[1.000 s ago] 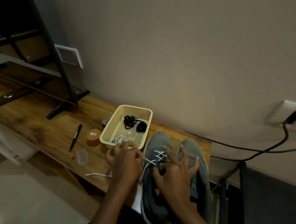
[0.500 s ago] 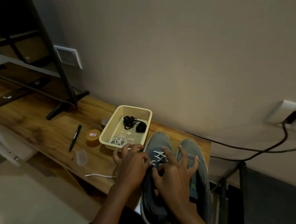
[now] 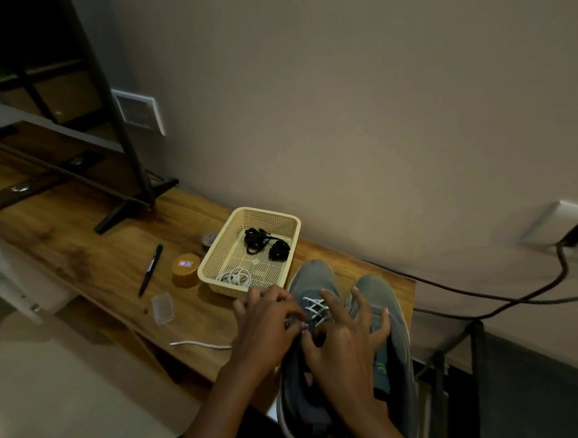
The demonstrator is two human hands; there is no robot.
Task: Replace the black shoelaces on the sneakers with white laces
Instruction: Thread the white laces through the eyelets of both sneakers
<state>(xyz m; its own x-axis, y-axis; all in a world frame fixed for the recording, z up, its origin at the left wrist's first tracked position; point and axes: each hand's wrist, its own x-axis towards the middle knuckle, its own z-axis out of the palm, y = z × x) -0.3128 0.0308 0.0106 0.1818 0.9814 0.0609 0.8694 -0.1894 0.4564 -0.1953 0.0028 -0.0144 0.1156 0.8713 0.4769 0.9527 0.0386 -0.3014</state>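
Observation:
Two grey-blue sneakers stand side by side at the table's right end. The left sneaker (image 3: pixel 311 277) has a white lace (image 3: pixel 314 306) crossed through its front eyelets. My left hand (image 3: pixel 267 326) pinches the lace at the shoe's left side, and a loose end (image 3: pixel 202 344) trails off over the table edge. My right hand (image 3: pixel 344 337) works at the eyelets with thumb and forefinger, its other fingers spread over the right sneaker (image 3: pixel 378 292). A cream basket (image 3: pixel 223 248) holds coiled black laces (image 3: pixel 266 242) and a coiled white lace (image 3: pixel 235 277).
On the wooden table (image 3: pixel 76 249) left of the basket lie a black pen (image 3: pixel 151 269), an orange round tin (image 3: pixel 185 269) and a small clear plastic case (image 3: pixel 163 307). A black stand leg (image 3: pixel 126 209) is further left. Cables (image 3: pixel 513 297) run along the wall at right.
My left hand has moved right, from beside the basket's front corner up against the left sneaker, drawing the lace in. My right hand stays on the eyelets.

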